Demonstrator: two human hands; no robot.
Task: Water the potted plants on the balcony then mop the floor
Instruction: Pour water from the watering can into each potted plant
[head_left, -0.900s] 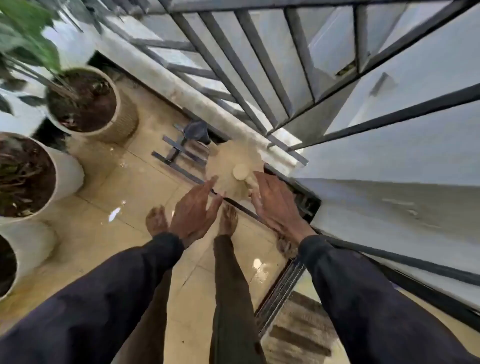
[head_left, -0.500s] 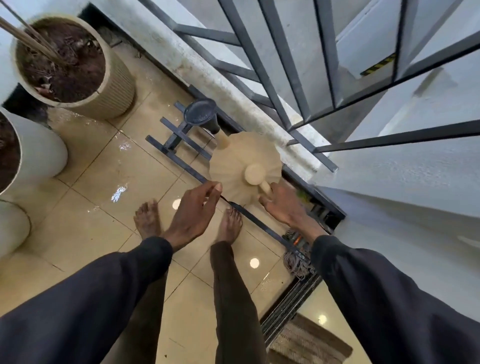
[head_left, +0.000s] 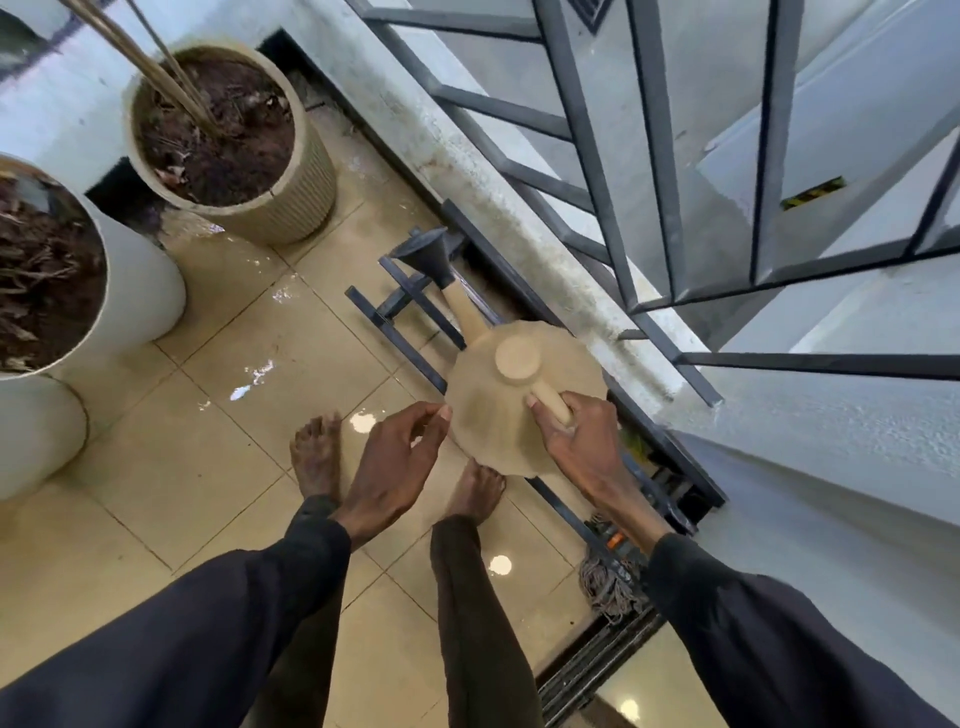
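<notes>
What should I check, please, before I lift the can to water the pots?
1. Right hand grips the can by its handle: ok.
2. Left hand steadying the can: cannot tell; its fingertips are at the can's edge, contact unclear.
3. Water in the can: cannot tell; contents hidden.
4. Rose fitted on the spout: ok.
5. Safe footing: not ok; the floor is wet and the feet are bare.
6. Ribbed pot has open soil to pour on: ok.
</notes>
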